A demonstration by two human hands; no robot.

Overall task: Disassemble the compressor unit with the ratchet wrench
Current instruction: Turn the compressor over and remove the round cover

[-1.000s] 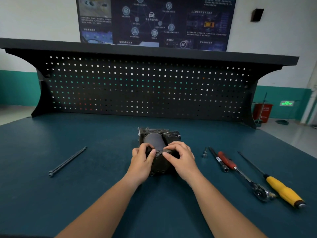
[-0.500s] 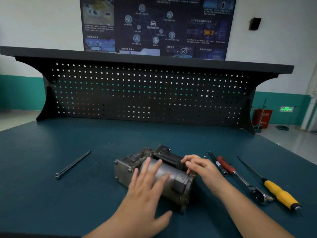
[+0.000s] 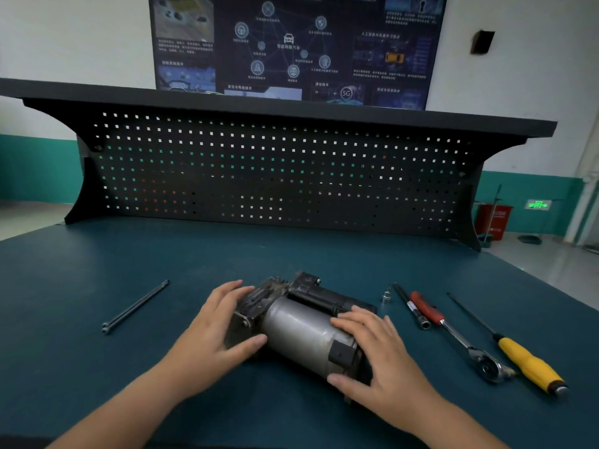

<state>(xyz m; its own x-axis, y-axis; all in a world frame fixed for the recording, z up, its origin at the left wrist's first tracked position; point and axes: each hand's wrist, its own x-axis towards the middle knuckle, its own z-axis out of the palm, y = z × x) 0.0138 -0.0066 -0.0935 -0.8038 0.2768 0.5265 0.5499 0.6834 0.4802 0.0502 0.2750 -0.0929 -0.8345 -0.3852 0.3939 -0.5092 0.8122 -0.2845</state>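
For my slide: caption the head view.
Left hand and right hand hold the compressor unit on the bench; ratchet wrench lies untouched.

teal workbench (image 3: 97, 260), black pegboard backboard (image 3: 275, 170), dark wall poster (image 3: 291, 43), white wall (image 3: 64, 37) with green lower band

- Long thin black rod (image 3: 135, 306), lying slantwise on the teal bench top (image 3: 97, 254), far left.
- Small silver socket (image 3: 386, 297), upright, just beside a black extension bar (image 3: 410, 306).
- Yellow-handled screwdriver (image 3: 525, 359), far right, handle nearest.
- Black pegboard (image 3: 275, 176) behind; dark poster (image 3: 291, 43) above.
- Red bin (image 3: 494, 220) on the floor, right.
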